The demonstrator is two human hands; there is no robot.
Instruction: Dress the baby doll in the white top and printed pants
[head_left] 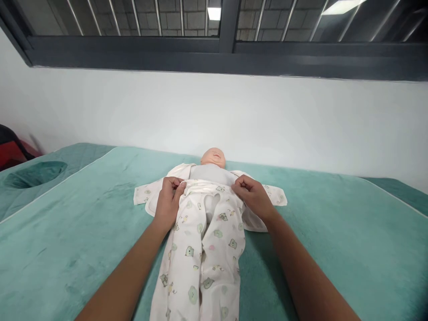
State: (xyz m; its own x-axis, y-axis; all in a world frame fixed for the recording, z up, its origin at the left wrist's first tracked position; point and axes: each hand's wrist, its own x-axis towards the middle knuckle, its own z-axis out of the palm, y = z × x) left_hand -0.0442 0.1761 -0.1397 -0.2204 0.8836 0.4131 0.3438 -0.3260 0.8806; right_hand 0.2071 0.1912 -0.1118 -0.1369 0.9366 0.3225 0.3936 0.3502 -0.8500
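Observation:
A baby doll lies on its back, its head toward the wall. White baby pants with green animal prints cover its legs and reach up to the belly. My left hand pinches the waistband at the left side, and my right hand pinches it at the right. Under the doll a matching baby jacket lies spread open, its sleeves stretched out to both sides. A grey-white torso shows above the waistband. Through the open crotch of the pants a pale patch is visible.
A teal padded cover spreads under everything, with a face hole at the far left. The white wall rises just behind the doll's head, below a dark window frame. A red and black object stands at the left edge.

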